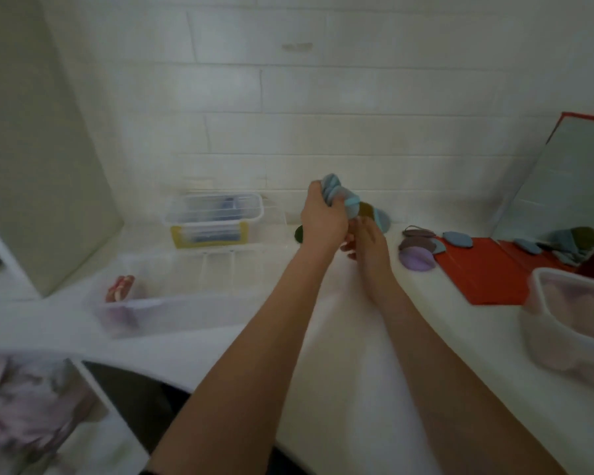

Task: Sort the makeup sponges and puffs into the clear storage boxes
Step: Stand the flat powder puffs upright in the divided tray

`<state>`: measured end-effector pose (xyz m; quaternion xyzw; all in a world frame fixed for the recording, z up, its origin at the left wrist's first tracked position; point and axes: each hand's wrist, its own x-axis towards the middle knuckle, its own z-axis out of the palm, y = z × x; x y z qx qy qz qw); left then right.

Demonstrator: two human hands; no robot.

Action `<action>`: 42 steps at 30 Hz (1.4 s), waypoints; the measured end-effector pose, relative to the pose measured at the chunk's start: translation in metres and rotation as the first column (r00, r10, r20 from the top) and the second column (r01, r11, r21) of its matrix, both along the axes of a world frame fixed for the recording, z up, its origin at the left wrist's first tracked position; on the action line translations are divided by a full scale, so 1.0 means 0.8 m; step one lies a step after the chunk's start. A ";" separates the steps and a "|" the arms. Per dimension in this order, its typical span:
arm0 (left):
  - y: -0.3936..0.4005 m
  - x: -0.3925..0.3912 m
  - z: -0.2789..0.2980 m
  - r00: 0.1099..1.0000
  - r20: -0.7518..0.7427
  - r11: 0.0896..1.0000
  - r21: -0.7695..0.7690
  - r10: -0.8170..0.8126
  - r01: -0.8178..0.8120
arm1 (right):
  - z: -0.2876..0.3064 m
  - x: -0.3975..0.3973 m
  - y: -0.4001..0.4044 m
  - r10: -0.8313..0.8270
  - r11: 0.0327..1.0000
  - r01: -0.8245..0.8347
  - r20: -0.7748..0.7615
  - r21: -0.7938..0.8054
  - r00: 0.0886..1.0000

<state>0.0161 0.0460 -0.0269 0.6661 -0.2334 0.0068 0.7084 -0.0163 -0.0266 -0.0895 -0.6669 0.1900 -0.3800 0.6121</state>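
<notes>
Left hand (pixel 324 217) raised above counter (pixel 340 337), clamped on stack of blue puffs (pixel 336 195). Right hand (pixel 369 243) just beside it, lower, fingers loosely spread, grip unclear through blur. Olive puff (pixel 366 210) behind right hand. Purple puffs (pixel 417 253) right of hands, beside red mat (pixel 477 272). Clear box (pixel 172 303) left of hands; lidded box (pixel 213 219) behind it.

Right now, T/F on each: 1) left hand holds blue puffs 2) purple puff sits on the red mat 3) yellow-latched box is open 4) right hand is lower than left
1) The left hand grips a stack of blue puffs. True.
2) The purple puff lies on the red mat. False: it lies on the white counter, just left of the mat.
3) The yellow-latched box is open. False: its lid is on.
4) The right hand sits lower than the left. True.
</notes>
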 end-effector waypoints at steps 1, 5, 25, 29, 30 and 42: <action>0.015 0.006 0.006 1.000 0.011 1.000 0.025 -0.002 0.002 | 0.004 0.000 0.011 0.003 0.995 -0.001 0.022 -0.097 1.000; 0.084 0.037 0.017 0.999 0.025 0.994 0.104 0.023 -0.025 | 0.039 -0.005 0.054 0.174 0.912 -0.177 -0.042 -0.371 0.984; 0.068 0.019 -0.010 0.968 -0.121 0.955 0.178 -0.219 0.238 | 0.040 -0.023 -0.062 -0.202 0.928 0.145 -0.137 -0.344 0.970; 0.061 0.028 -0.019 0.974 -0.124 0.960 0.184 -0.192 0.212 | 0.006 0.014 -0.120 -0.469 0.821 0.294 -0.284 -0.490 0.836; 0.060 0.029 -0.020 0.974 -0.120 0.957 0.194 -0.194 0.214 | 0.000 0.025 -0.133 -0.447 0.831 0.214 -0.388 -0.513 0.806; 0.060 0.027 -0.019 0.975 -0.144 0.964 0.183 -0.168 0.193 | 0.030 0.027 -0.139 -0.178 0.968 0.201 -0.155 0.150 0.972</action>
